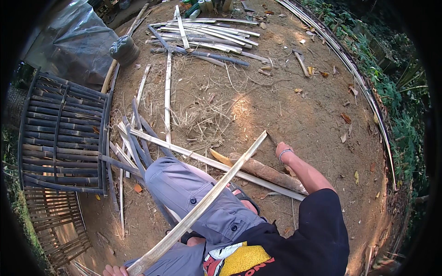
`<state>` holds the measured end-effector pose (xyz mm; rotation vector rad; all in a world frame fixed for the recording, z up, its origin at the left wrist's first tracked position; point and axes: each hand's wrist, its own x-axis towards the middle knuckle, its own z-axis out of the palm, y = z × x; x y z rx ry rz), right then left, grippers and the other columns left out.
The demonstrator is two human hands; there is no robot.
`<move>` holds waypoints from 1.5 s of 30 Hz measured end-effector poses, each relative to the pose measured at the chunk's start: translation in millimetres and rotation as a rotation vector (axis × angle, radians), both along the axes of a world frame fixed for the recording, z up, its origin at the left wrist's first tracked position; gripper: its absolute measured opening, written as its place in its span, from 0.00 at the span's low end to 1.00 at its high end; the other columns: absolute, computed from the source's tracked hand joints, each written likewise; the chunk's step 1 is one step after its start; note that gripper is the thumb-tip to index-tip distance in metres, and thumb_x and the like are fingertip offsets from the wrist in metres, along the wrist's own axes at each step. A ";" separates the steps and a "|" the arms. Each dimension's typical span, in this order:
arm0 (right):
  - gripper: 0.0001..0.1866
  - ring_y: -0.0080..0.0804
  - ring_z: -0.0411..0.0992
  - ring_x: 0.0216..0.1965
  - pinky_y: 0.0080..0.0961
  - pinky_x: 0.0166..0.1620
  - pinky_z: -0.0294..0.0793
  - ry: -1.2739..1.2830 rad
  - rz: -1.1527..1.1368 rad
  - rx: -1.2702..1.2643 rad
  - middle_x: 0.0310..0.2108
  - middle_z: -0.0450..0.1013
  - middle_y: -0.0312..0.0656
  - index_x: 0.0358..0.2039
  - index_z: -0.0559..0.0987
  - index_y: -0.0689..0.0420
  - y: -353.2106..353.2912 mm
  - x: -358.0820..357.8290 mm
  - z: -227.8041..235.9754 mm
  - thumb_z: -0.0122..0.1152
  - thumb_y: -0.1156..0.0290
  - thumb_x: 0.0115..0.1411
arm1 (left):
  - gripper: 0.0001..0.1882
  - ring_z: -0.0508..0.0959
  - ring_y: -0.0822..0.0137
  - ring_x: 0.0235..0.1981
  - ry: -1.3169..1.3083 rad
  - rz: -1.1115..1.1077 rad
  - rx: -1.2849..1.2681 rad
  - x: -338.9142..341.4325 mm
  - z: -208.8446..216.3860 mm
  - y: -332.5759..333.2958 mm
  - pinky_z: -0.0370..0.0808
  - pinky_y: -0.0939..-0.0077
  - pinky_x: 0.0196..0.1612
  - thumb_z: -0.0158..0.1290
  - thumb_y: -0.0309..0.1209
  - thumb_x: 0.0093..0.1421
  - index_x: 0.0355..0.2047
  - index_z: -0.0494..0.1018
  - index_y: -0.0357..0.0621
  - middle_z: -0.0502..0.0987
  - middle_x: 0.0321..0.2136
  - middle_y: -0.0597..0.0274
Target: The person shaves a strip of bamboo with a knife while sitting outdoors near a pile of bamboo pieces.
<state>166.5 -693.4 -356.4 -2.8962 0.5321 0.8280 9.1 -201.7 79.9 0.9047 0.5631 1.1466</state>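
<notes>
A long pale split bamboo strip (202, 204) runs slantwise across my lap, from the lower left up to the middle right. My left hand (115, 270) grips its near end at the bottom edge; only some fingers show. At the far end of the strip, my right hand (283, 149), with a band at the wrist, is closed round what looks like a knife (271, 137). Its dark, narrow blade meets or lies just beside the strip's tip; I cannot tell which. Most of the handle is hidden in my fist. Beneath the strip a log (271, 173) lies on the soil.
Another bamboo strip (184, 151) crosses the ground beyond my knee. A pile of strips (207, 36) lies at the far side, with shavings (202, 117) nearer. Dark bamboo slat panels (64, 133) stand at left, below a plastic sheet (76, 46). Long poles (354, 69) edge the plants at right.
</notes>
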 end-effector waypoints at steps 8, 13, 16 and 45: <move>0.19 0.59 0.74 0.38 0.48 0.44 0.73 -0.219 -0.223 0.168 0.34 0.74 0.64 0.43 0.67 0.65 11.3 -20.6 13.3 0.47 0.59 0.62 | 0.19 0.62 0.72 0.15 0.022 -0.103 0.004 5.4 -5.0 9.3 0.59 0.81 0.17 0.50 0.47 0.59 0.22 0.66 0.45 0.60 0.14 0.67; 0.16 0.65 0.72 0.28 0.57 0.32 0.71 -0.319 -0.119 0.480 0.24 0.73 0.62 0.41 0.61 0.58 110.6 -47.2 126.8 0.42 0.57 0.65 | 0.21 0.60 0.72 0.14 0.048 0.009 -0.006 20.2 -7.1 8.7 0.60 0.80 0.19 0.46 0.48 0.62 0.20 0.62 0.47 0.59 0.15 0.66; 0.14 0.62 0.71 0.26 0.51 0.27 0.70 -0.597 0.152 0.728 0.28 0.72 0.58 0.41 0.63 0.58 164.9 -94.6 157.6 0.49 0.62 0.62 | 0.19 0.61 0.71 0.19 0.043 -0.112 0.037 10.4 -22.5 28.3 0.62 0.80 0.26 0.48 0.45 0.63 0.25 0.62 0.44 0.62 0.23 0.64; 0.17 0.43 0.73 0.17 0.37 0.18 0.71 -0.466 -0.552 0.651 0.22 0.72 0.50 0.36 0.69 0.61 123.2 -24.7 78.9 0.47 0.58 0.64 | 0.24 0.54 0.76 0.04 -0.405 -0.152 0.141 35.8 19.4 51.5 0.54 0.84 0.07 0.33 0.52 0.67 0.21 0.60 0.50 0.56 0.07 0.70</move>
